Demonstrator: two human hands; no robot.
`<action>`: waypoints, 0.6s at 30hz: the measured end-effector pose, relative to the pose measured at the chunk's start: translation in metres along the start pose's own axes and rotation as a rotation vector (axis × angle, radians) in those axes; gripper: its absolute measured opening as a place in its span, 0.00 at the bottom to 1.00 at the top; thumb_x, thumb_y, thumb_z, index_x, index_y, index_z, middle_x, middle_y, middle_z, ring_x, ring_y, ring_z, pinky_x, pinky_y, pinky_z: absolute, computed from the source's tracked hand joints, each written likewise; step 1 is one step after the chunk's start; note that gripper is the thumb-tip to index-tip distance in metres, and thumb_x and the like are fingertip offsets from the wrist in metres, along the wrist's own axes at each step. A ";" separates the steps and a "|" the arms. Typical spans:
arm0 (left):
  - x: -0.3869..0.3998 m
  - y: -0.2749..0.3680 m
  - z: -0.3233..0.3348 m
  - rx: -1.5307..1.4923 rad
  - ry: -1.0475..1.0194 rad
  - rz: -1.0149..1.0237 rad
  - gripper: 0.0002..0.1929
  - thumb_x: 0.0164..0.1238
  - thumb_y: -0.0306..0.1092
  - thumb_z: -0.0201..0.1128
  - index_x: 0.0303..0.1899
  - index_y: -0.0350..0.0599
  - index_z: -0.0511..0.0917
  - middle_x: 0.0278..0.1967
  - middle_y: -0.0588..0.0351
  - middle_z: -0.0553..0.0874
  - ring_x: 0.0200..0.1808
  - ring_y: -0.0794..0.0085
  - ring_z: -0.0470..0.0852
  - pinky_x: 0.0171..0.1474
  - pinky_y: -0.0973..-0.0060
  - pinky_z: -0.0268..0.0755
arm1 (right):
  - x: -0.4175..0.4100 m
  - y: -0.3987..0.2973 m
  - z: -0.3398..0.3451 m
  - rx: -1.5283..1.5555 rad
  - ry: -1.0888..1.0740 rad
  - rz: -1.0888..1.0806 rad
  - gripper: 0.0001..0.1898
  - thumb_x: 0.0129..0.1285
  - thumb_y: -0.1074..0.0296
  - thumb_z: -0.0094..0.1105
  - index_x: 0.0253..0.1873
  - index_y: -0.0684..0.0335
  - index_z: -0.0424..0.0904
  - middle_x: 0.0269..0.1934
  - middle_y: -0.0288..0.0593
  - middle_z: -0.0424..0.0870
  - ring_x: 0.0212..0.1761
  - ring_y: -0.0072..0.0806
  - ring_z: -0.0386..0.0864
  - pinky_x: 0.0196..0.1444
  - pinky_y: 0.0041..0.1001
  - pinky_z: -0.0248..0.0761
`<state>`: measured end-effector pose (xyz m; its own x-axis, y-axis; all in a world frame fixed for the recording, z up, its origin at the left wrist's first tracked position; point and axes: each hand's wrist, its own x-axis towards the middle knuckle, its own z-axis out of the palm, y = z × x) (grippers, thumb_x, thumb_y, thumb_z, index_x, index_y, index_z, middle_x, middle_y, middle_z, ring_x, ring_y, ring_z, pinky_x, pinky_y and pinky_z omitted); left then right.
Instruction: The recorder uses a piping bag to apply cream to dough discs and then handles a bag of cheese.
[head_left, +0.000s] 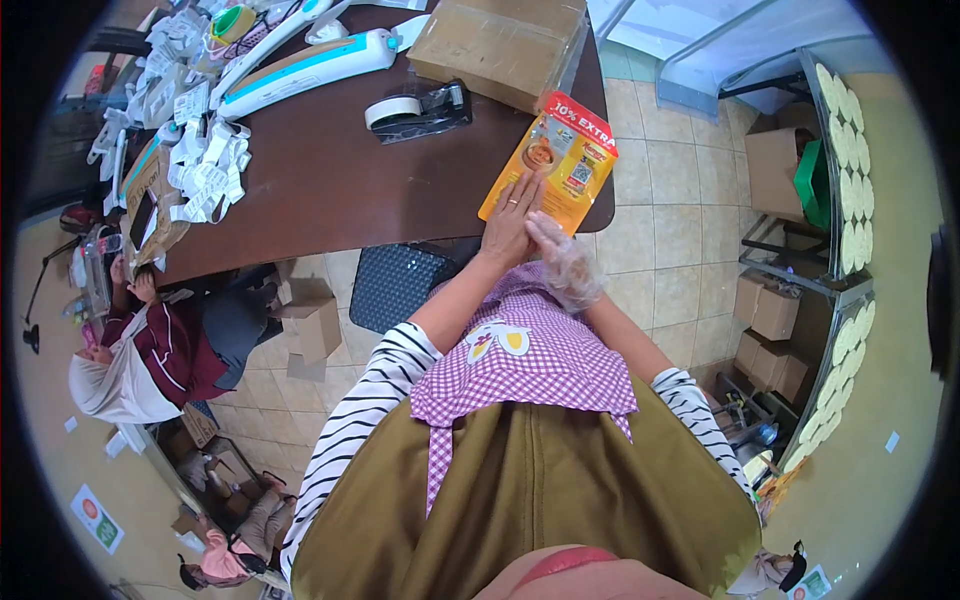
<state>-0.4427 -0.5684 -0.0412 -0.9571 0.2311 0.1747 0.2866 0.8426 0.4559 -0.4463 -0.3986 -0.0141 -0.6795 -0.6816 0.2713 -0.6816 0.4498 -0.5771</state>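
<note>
A yellow-orange printed pouch (559, 165) with a red top band lies at the right end of the brown table, close to its rounded corner. My left hand (514, 217) is bare with a ring, its extended fingers laid flat on the lower part of the pouch. Beside it, my right hand (564, 261) wears a clear plastic glove. Its fingertips are at the pouch's lower edge, against the side of my left hand. Whether the right fingers pinch the pouch cannot be told.
Behind the pouch stands a cardboard box (499, 49). A black tape dispenser (420, 111), a white-and-teal sealer (307, 75) and piled label strips (206, 172) occupy the brown table (322, 180). A black chair (397, 285) is underneath. Another person (165, 345) sits left; shelving (825, 281) stands right.
</note>
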 end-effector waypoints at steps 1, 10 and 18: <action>0.000 0.001 0.001 -0.042 0.032 -0.026 0.37 0.65 0.39 0.57 0.73 0.32 0.59 0.77 0.44 0.57 0.79 0.52 0.54 0.79 0.57 0.43 | -0.001 -0.006 0.005 -0.002 0.011 0.033 0.26 0.65 0.76 0.52 0.69 0.64 0.69 0.67 0.54 0.74 0.69 0.45 0.73 0.69 0.37 0.70; -0.005 0.001 -0.012 0.219 -0.049 -0.134 0.37 0.72 0.47 0.55 0.75 0.36 0.57 0.78 0.46 0.55 0.81 0.55 0.48 0.79 0.57 0.41 | 0.008 0.034 0.011 -0.125 0.058 0.028 0.19 0.68 0.74 0.52 0.62 0.63 0.77 0.62 0.51 0.79 0.65 0.44 0.77 0.69 0.37 0.71; -0.007 -0.004 -0.012 0.049 -0.029 -0.124 0.40 0.71 0.54 0.55 0.75 0.37 0.57 0.78 0.47 0.55 0.81 0.54 0.47 0.80 0.57 0.39 | 0.047 0.048 -0.009 -0.175 0.104 0.265 0.20 0.78 0.64 0.37 0.55 0.58 0.85 0.56 0.41 0.85 0.59 0.34 0.83 0.59 0.32 0.77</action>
<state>-0.4372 -0.5792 -0.0343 -0.9862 0.1368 0.0936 0.1640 0.8880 0.4296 -0.5132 -0.4040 -0.0226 -0.8572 -0.4694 0.2119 -0.5079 0.7021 -0.4991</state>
